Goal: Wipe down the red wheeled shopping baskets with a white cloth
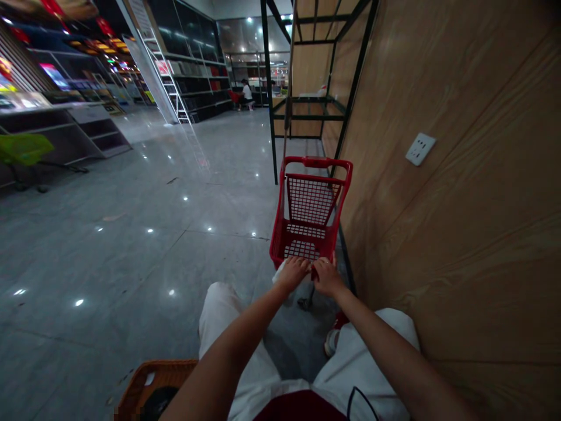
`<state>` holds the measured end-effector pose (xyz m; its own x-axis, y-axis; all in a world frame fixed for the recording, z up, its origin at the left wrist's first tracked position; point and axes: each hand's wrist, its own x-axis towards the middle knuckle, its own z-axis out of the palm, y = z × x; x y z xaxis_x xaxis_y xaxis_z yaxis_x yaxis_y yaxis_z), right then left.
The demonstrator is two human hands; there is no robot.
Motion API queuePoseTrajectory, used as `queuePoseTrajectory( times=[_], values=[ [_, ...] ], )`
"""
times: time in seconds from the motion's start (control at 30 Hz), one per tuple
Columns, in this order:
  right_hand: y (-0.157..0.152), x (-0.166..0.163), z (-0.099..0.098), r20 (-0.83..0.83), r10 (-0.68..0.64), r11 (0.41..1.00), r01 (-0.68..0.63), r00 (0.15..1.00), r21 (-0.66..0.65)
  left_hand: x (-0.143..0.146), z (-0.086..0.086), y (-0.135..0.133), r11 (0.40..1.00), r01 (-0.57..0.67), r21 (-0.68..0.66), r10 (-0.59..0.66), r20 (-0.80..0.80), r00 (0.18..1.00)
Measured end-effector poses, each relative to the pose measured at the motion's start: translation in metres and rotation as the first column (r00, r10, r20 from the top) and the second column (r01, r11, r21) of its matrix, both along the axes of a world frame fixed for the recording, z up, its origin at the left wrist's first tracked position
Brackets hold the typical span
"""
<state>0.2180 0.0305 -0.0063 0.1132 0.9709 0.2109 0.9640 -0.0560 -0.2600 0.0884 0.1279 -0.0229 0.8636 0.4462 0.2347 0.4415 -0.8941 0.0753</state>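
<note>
A small red shopping cart point(309, 206) with mesh walls stands in front of me beside a wooden wall. My left hand point(293, 272) is closed at the cart's near rim, with a white cloth showing under it. My right hand point(326, 276) sits close beside it, fingers curled on the same rim. Both arms reach forward over my knees in white trousers. The basket looks empty.
A wooden wall point(460, 222) with a white socket point(419, 148) runs along the right. A black-framed wooden shelf unit point(313, 111) stands beyond the cart. An orange basket point(151, 386) lies by my left leg. A ladder point(173, 88) and dark shelves stand across the glossy grey floor; a person sits far off.
</note>
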Motion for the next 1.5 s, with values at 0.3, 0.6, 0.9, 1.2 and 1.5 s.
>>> queuePoseTrajectory(
  times=[0.3, 0.6, 0.9, 1.2, 1.5],
  values=[
    [-0.01, 0.022, -0.005, -0.008, 0.099, 0.995, -0.099, 0.995, 0.022, -0.049, 0.018, 0.046, 0.99, 0.14, 0.003, -0.139, -0.13, 0.982],
    [0.001, -0.005, -0.001, -0.023, 0.008, 1.0, -0.008, 1.0, -0.016, 0.004, 0.008, -0.009, 1.0, 0.03, 0.007, -0.03, -0.041, 0.999],
    [-0.011, 0.021, -0.009, -0.012, 0.111, 0.994, -0.111, 0.994, -0.017, -0.066, 0.011, 0.055, 0.99, 0.141, 0.03, -0.139, -0.056, 0.989],
    [0.001, -0.02, 0.088, -0.058, 0.042, 0.93, -0.018, 0.997, 0.367, -0.054, -0.001, 0.015, 0.973, -0.169, 0.156, 0.154, 0.102, 0.983],
    [-0.006, -0.034, 0.192, 0.146, -0.078, 0.83, -0.017, 0.986, 0.557, -0.051, -0.012, -0.002, 0.963, -0.197, 0.183, 0.16, 0.196, 0.968]
  ],
)
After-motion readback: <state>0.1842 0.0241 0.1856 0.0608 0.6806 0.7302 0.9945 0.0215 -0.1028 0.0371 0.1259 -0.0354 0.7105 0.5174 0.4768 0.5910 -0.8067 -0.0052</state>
